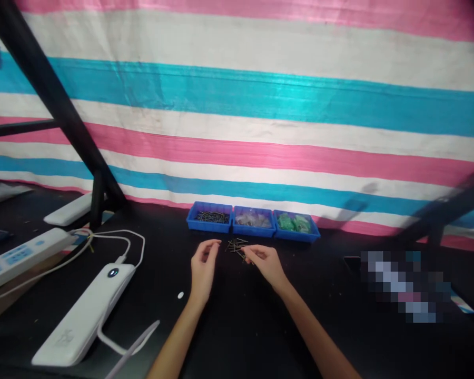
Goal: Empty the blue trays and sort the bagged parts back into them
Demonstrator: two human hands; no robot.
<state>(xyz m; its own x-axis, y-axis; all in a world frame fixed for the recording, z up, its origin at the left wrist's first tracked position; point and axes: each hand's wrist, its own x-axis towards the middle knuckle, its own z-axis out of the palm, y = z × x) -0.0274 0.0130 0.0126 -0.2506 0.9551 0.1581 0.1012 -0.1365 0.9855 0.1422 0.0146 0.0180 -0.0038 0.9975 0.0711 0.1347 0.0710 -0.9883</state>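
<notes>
A small loose pile of thin metal screws (235,244) lies on the black table in front of the bins. My right hand (265,261) is at the right side of this pile, with thumb and forefinger pinched on a screw. Just left of the pile is my left hand (203,261), its fingers curled towards the thumb. Whatever is between those fingertips is too small to make out. Behind the pile stand three joined blue bins: a bin of dark screws (209,227), a bin of clear plastic packets (253,230) and a bin of green packets (296,236).
On the left lie a white power bank (82,316) with a cable and a white power strip (27,258). A small white disc (180,295) is near my left forearm. At right is a blurred-out object (403,287). Striped sheeting (260,95) hangs behind the black table (237,337).
</notes>
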